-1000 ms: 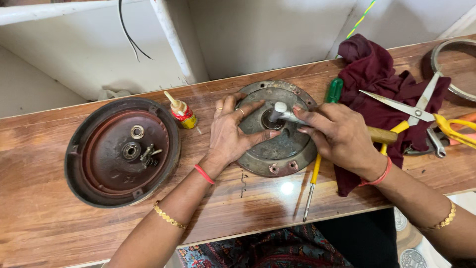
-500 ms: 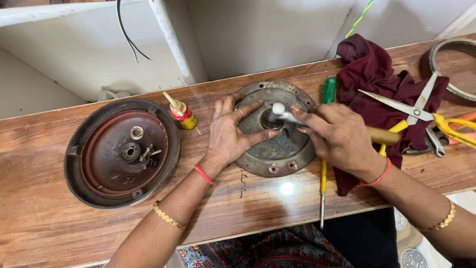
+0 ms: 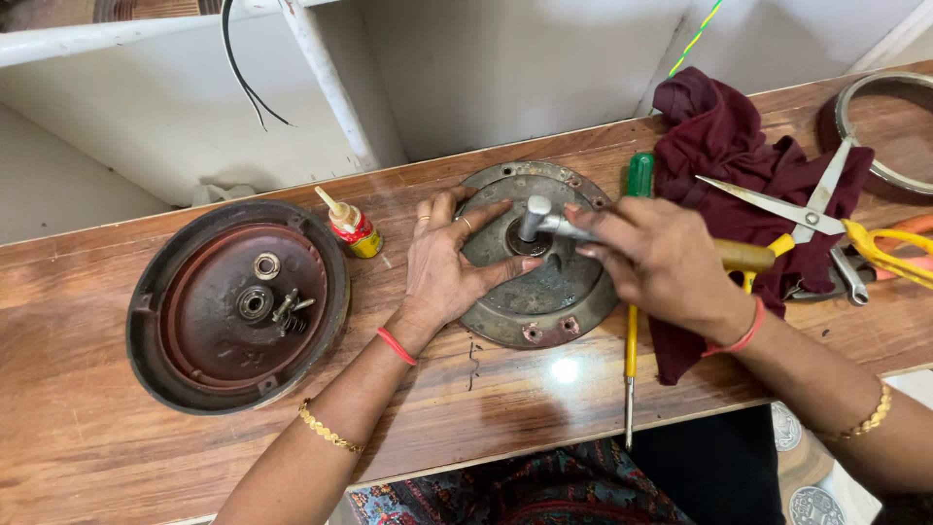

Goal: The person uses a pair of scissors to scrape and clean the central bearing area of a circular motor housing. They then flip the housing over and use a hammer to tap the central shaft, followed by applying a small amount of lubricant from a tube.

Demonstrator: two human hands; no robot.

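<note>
A round grey metal cover plate (image 3: 544,316) lies flat on the wooden bench. My left hand (image 3: 447,262) presses on its left side, fingers spread. My right hand (image 3: 661,258) grips a small hammer (image 3: 739,256) with a wooden handle. The hammer's steel head sits on the plate's centre hub. A green-handled screwdriver (image 3: 632,340) lies under my right hand, its shaft pointing toward me.
A dark round housing (image 3: 165,340) with loose bolts and a bearing sits at left. A small glue bottle (image 3: 350,226) stands beside it. A maroon cloth (image 3: 729,146), scissors (image 3: 807,214), yellow-handled pliers and a metal ring (image 3: 855,107) lie at right.
The hammer head has shifted slightly on the hub. The screwdriver has swung from slanted to nearly straight, its tip toward me. My left hand stays on the plate.
</note>
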